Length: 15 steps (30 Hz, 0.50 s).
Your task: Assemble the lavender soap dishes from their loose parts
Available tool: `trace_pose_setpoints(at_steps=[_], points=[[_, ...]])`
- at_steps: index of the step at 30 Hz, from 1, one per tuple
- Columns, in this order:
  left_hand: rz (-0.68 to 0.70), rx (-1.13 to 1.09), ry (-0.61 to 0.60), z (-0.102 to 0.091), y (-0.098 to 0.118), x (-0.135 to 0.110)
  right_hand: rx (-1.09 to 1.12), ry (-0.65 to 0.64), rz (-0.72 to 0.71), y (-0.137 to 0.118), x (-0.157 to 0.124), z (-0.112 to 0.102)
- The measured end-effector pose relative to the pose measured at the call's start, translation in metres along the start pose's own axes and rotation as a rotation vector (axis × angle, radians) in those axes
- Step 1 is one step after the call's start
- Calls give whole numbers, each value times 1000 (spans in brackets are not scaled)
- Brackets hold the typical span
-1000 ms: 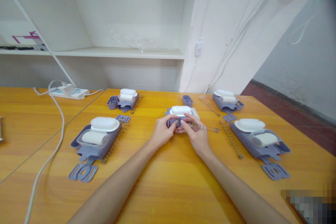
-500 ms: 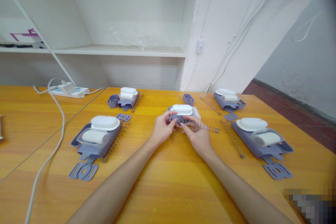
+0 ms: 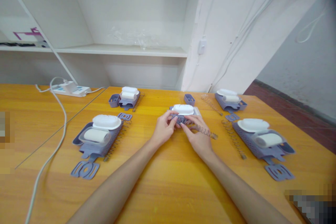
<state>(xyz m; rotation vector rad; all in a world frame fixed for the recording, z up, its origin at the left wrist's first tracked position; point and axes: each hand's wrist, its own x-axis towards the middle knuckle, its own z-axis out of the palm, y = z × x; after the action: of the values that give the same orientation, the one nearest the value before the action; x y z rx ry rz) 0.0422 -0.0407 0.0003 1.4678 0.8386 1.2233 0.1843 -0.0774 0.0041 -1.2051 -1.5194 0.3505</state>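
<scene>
My left hand (image 3: 164,126) pinches the left side of a small grey-purple slotted plastic plate (image 3: 180,119) at the middle of the table. From the other side, my right hand (image 3: 198,135) grips the same plate and the near end of a metal coil spring (image 3: 202,129). The spring's free end sticks out to the right over my right hand and tilts downward. Just behind my fingers lies a white oval plastic piece (image 3: 182,109) on a purple part, mostly hidden by my hands. How the spring meets the plate is too small to tell.
Similar sets of purple baskets (image 3: 96,148), white oval pieces (image 3: 253,125), white rolls, springs (image 3: 234,140) and slotted plates lie left and right on the wooden table (image 3: 168,189). A purple cup (image 3: 189,99) stands behind. A power strip (image 3: 71,90) and white cable (image 3: 61,129) lie left.
The spring's free end has dipped slightly downward. Both hands keep hold of the plate in nearly the same place. The whole view has shifted a little.
</scene>
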Motion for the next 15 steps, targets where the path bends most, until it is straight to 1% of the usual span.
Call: trace_pose_setpoints(at_steps=[6,9,11,15], points=[[14,38,-19,-1,-1,0,-47,31,-78,0,1,0],[44,47,-35,-1,-2,-1,-54,27,-94,0,1,0],[55,31,-24,0,-2,-1,-61,23,-100,-2,2,0],[36,1,-10,0,-1,-2,-67,18,-90,-2,1,0]])
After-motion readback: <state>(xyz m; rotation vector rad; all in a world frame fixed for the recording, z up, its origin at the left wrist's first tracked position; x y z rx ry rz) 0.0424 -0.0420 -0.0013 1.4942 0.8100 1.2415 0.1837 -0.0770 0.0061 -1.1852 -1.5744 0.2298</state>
